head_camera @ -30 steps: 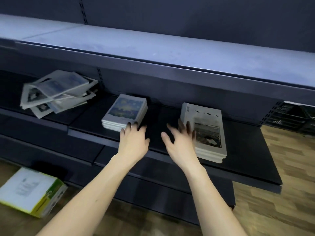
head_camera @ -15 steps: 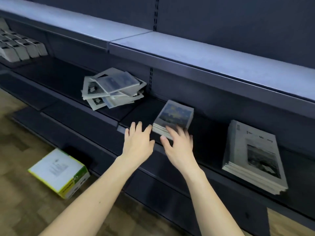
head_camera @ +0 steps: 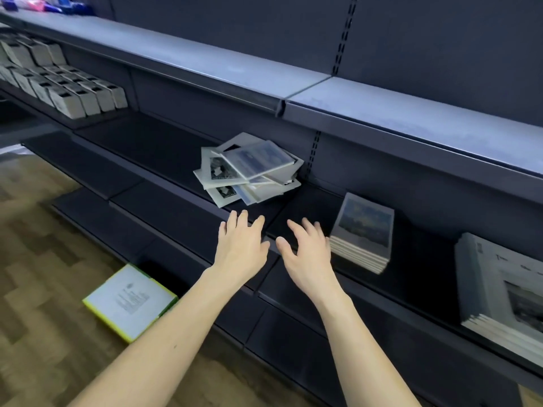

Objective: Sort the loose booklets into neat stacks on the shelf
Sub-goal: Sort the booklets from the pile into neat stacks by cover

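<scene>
A messy heap of loose booklets lies on the dark middle shelf, against the back panel. To its right stands a neat stack of small booklets with a blue sky cover, and further right a neat stack of larger grey booklets. My left hand hovers just in front of the heap with fingers spread, holding nothing. My right hand is beside it, fingers spread too, just left of the sky-cover stack and apart from it.
Rows of grey boxes fill the shelf at far left. A pale upper shelf overhangs the booklets. A white and yellow-green box lies on the wooden floor below. Lower dark shelves jut out under my forearms.
My view and both hands have shifted left along the shelf. The hands left the two neat stacks and now hover before the messy heap, still holding nothing.
</scene>
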`<action>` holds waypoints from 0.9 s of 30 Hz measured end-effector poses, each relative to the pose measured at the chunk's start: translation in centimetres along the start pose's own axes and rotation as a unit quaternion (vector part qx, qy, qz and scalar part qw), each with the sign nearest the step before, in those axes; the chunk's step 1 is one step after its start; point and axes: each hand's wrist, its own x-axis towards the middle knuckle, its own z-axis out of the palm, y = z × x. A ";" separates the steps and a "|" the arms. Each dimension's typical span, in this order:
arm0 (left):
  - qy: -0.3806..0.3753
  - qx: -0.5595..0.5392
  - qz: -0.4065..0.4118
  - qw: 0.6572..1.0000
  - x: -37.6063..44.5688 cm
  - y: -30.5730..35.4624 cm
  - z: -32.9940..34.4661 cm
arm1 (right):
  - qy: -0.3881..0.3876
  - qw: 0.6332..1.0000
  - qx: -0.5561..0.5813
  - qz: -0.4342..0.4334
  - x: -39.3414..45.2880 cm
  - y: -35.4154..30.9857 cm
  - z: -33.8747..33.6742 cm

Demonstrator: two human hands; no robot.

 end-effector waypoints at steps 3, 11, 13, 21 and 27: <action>-0.005 0.004 -0.002 1.000 0.4 -2.0 -0.8 | 0.000 1.000 0.012 0.004 0.4 -1.7 1.1; 0.018 -0.006 0.000 1.000 2.1 -5.1 -2.3 | -0.009 1.000 0.021 0.003 2.9 -4.6 3.2; 0.023 -0.002 -0.003 1.000 2.8 -5.9 -2.5 | -0.010 1.000 0.022 -0.006 3.6 -5.0 3.9; 0.038 0.006 0.012 0.999 7.1 -8.0 -2.0 | 0.005 1.000 0.018 -0.018 8.7 -5.4 6.5; 0.049 0.025 0.015 0.998 11.9 -10.8 -2.1 | 0.009 0.999 0.032 -0.020 13.8 -6.9 8.2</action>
